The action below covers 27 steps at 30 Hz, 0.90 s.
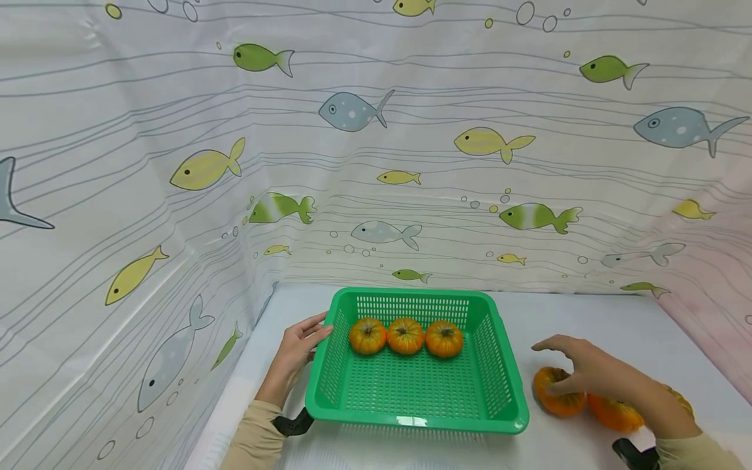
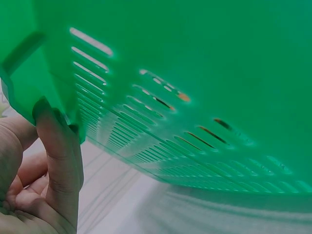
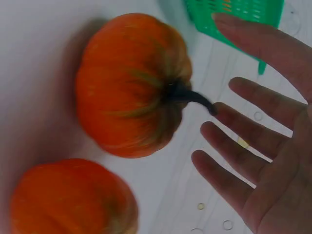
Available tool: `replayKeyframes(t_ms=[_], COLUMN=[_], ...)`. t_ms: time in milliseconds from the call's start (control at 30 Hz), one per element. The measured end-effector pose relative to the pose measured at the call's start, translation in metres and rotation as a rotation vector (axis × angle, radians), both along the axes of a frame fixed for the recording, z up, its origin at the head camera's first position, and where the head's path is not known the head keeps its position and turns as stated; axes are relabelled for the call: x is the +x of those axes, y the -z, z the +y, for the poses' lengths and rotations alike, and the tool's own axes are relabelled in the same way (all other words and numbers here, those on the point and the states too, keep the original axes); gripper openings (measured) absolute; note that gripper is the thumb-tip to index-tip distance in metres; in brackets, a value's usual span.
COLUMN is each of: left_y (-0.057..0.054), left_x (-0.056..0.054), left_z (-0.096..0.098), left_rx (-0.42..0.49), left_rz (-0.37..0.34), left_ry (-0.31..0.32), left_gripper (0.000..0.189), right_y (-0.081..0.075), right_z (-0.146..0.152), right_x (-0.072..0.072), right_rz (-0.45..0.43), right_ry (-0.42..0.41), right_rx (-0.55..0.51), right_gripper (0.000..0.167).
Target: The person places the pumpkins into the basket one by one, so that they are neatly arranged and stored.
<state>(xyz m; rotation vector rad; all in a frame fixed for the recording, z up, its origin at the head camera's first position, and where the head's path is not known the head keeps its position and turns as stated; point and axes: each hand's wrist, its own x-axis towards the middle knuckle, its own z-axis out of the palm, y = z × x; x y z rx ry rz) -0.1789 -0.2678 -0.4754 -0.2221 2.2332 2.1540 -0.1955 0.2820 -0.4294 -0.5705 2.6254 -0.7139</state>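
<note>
A green plastic basket stands on the white table, with three small orange pumpkins in a row along its far side. My left hand grips the basket's left rim; in the left wrist view its fingers bend at the rim's edge. To the right of the basket my right hand hovers with spread fingers over a nearby pumpkin. In the right wrist view that hand's palm faces a pumpkin with a dark stem, and nothing is in its grasp.
More pumpkins lie to the right, partly hidden under my right forearm. A white curtain printed with fish hangs behind the table and along both sides.
</note>
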Motion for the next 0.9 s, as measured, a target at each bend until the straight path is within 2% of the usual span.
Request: replayKeyframes(t_ms=[333,900], left_y=[0.001,0.001], left_x=[0.000,0.000], left_z=[0.000,0.000], left_rx=[0.001,0.003], left_rz=[0.003,0.003], left_ry=[-0.001,0.002], left_gripper=[0.055,0.055], right_y=[0.024,0.040], right_z=[0.022,0.032], right_x=[0.009,0.012], right_rz=[-0.026,0.039], right_ry=[-0.052,-0.059], right_rx=[-0.045,-0.078], right_gripper=[0.071,0.068])
